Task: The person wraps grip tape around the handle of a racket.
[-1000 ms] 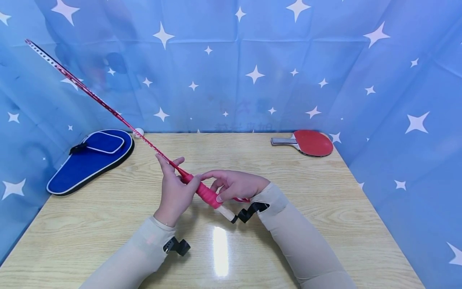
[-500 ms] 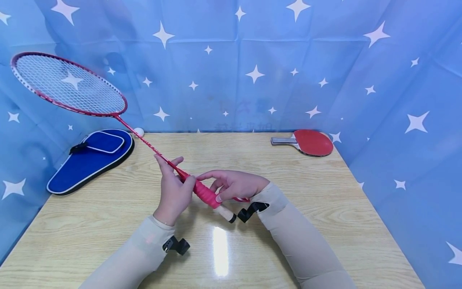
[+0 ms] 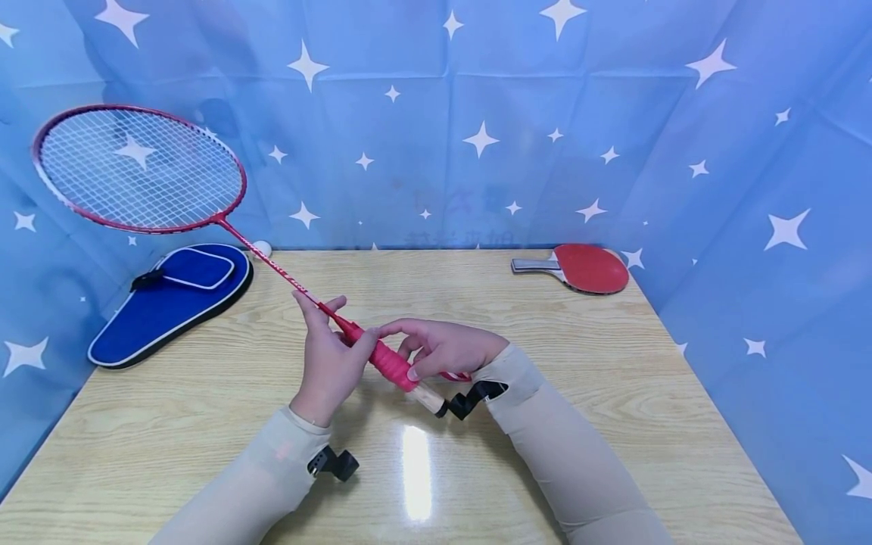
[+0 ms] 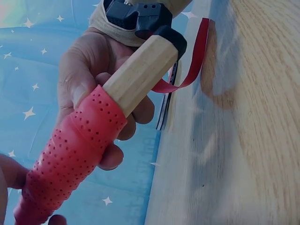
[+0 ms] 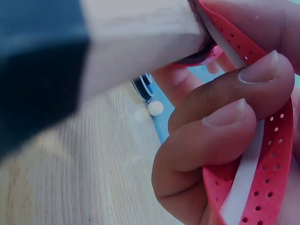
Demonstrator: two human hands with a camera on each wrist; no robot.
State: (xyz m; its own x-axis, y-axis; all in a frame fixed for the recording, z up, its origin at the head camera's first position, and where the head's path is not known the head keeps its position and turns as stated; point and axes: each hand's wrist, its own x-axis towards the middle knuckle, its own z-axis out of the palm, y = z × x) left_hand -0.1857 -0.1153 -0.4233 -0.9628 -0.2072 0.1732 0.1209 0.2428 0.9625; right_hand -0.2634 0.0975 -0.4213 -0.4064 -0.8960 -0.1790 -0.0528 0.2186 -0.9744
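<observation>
A red badminton racket (image 3: 267, 260) slants up to the left, its strung head in the air. My left hand (image 3: 329, 371) holds it where the shaft meets the handle, thumb on the wrapped part. Perforated pink-red grip tape (image 4: 77, 145) covers the upper handle in overlapping turns. Below it, the bare wooden handle (image 4: 140, 70) ends in a black cap (image 4: 173, 41). My right hand (image 3: 456, 348) has its thumb and index finger against the wrapping. Its curled fingers grip the loose tape strip (image 5: 269, 183), which shows a white backing and hangs in a loop.
On the wooden table (image 3: 184, 424), a blue paddle case (image 3: 163, 310) lies at the back left beside a small white ball (image 3: 262, 247). A red table tennis paddle (image 3: 591, 269) lies at the back right. Behind hangs a blue star-patterned curtain (image 3: 409, 121).
The racket has turned about its long axis, from edge-on to showing its strung face. Both hands stay in nearly the same place; the left thumb has shifted slightly on the handle.
</observation>
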